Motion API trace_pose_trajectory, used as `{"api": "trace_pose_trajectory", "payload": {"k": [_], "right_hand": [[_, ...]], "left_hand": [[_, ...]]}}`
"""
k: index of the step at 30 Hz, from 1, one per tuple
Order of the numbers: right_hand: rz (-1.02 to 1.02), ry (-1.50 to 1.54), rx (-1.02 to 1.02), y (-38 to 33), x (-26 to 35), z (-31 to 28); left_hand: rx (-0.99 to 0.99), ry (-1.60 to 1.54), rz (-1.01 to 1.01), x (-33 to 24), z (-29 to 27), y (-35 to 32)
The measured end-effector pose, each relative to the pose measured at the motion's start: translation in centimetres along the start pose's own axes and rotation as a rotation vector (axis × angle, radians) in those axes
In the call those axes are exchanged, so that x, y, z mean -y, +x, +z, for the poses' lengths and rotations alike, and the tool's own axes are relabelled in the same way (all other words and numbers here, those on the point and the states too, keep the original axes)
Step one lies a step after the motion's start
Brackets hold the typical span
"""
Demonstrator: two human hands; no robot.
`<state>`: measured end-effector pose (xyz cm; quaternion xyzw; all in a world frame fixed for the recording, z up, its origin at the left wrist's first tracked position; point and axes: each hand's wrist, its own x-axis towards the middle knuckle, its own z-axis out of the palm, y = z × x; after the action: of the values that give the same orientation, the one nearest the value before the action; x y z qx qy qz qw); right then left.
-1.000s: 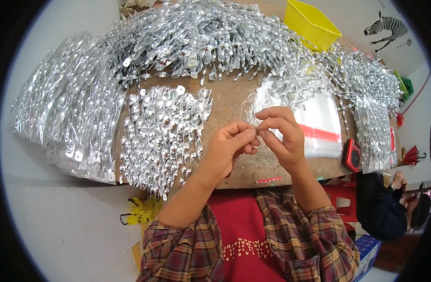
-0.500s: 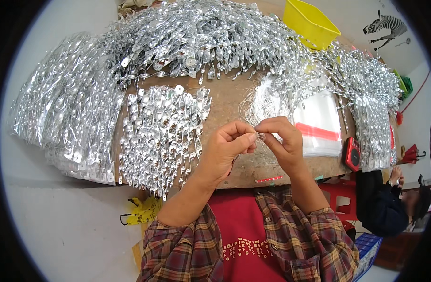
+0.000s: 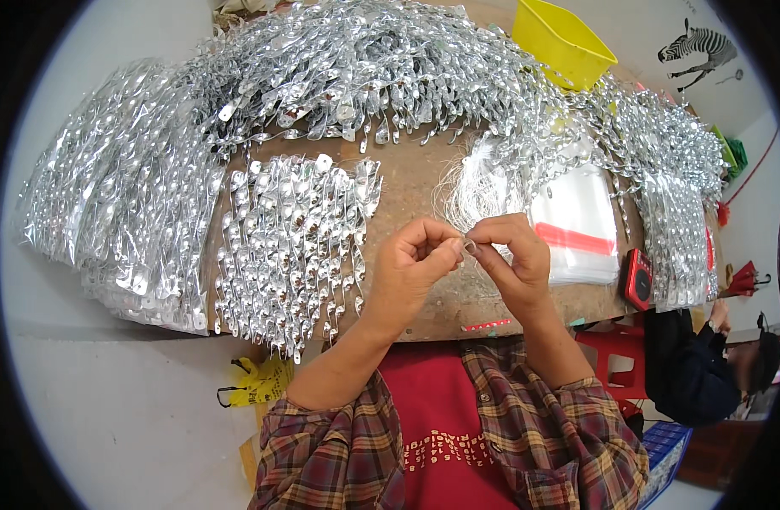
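Note:
My left hand (image 3: pixel 409 270) and my right hand (image 3: pixel 519 262) meet over the front middle of the wooden table (image 3: pixel 407 183). Between their fingertips is a small loop of thin pale string (image 3: pixel 469 246), pinched from both sides. The fingers hide most of it, and its ends are too fine to make out. Just beyond my hands lies a loose bundle of thin white strings (image 3: pixel 479 189). To the left, twisted shiny silver strips (image 3: pixel 292 242) lie side by side in a flat batch that hangs slightly over the front edge.
A big heap of silver strips (image 3: pixel 356 68) spans the back. Bagged strips (image 3: pixel 127 195) fill the left end. Clear plastic bags (image 3: pixel 577 200) with a red band lie right, beside a red device (image 3: pixel 636 279). A yellow bin (image 3: pixel 562 42) stands behind. Another person (image 3: pixel 704 374) sits at far right.
Both hands stay almost in place; the right has shifted very slightly right. Between the fingertips, the bunched string now shows as a clearer, rounder loop.

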<state>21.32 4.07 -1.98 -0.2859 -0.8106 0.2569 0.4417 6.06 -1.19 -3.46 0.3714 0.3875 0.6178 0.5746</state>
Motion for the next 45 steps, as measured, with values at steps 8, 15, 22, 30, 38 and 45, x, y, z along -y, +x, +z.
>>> {"api": "trace_pose_trajectory", "payload": {"k": [8, 15, 22, 30, 38, 45], "right_hand": [[-0.074, -0.141, -0.070, 0.3, 0.2, 0.4], [0.018, -0.018, -0.091, -0.1, -0.3, 0.6], [0.003, -0.015, -0.112, 0.3, -0.3, -0.3], [0.093, 0.198, 0.004, 0.1, -0.6, 0.0], [0.178, 0.485, 0.125, -0.1, -1.3, 0.7], [0.130, 0.292, 0.033, 0.3, -0.5, 0.2]], "left_hand": [[-0.020, 0.048, 0.016, 0.5, 0.2, 0.0], [-0.023, -0.157, -0.040, 0.6, 0.2, -0.1], [-0.034, 0.114, -0.011, -0.3, -0.5, -0.5], [-0.069, 0.006, -0.073, -0.6, -0.7, -0.5], [-0.024, -0.176, -0.103, -0.4, -0.5, -0.2], [0.009, -0.062, -0.088, -0.2, -0.3, -0.5]]}}
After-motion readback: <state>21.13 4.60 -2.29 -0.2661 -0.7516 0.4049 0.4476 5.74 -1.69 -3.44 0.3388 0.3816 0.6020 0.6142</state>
